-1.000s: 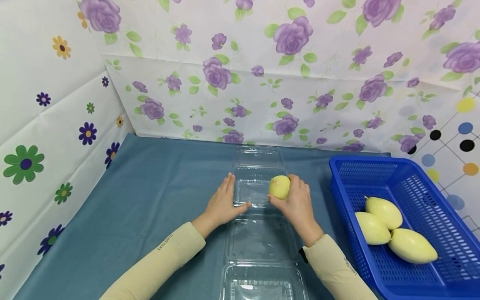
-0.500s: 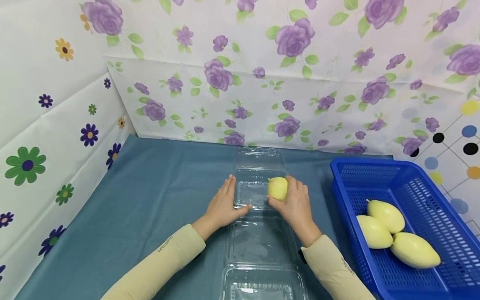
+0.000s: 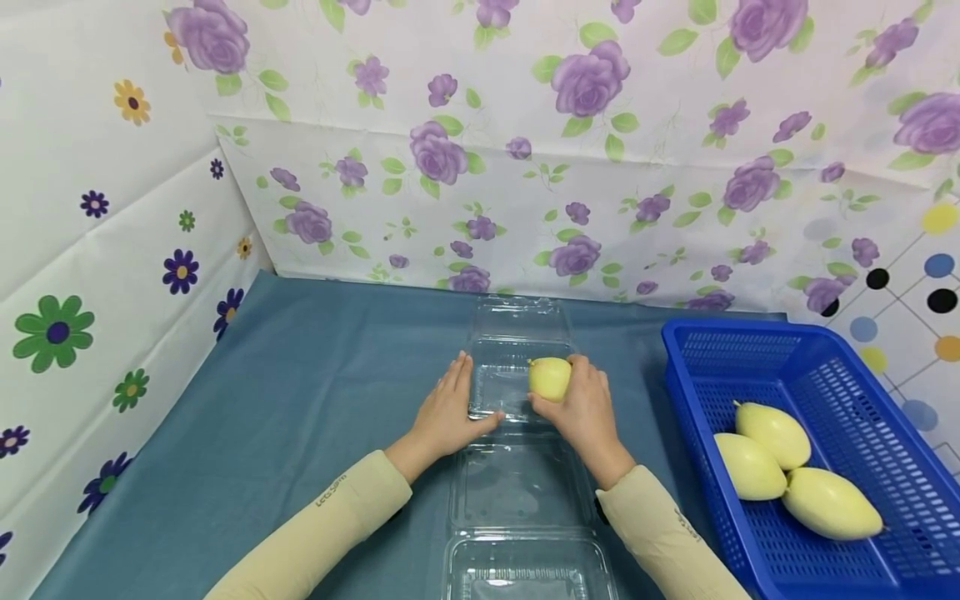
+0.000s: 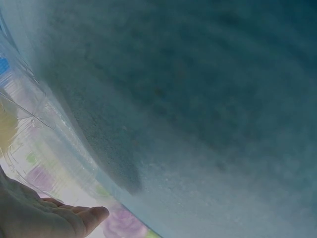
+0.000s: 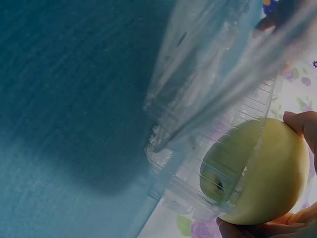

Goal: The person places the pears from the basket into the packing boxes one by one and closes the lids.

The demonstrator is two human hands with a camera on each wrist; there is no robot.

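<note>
In the head view my right hand grips a pale yellow melon at the right part of the far clear plastic box. The right wrist view shows thumb and fingers on either side of the melon, partly behind the clear box wall. My left hand rests along the box's left side, fingers straight and thumb spread along its front edge. In the left wrist view the straight fingers of the left hand show beside clear plastic. The melon's underside is hidden in the head view.
At the right stands a blue basket with several melons, such as one melon lying on its side. A second clear box lies open at the near edge. Teal cloth covers the table, with flowered sheets behind.
My right hand has moved slightly left with the melon, further over the far box. The left hand keeps its place at the box's side. The view has shifted a little.
</note>
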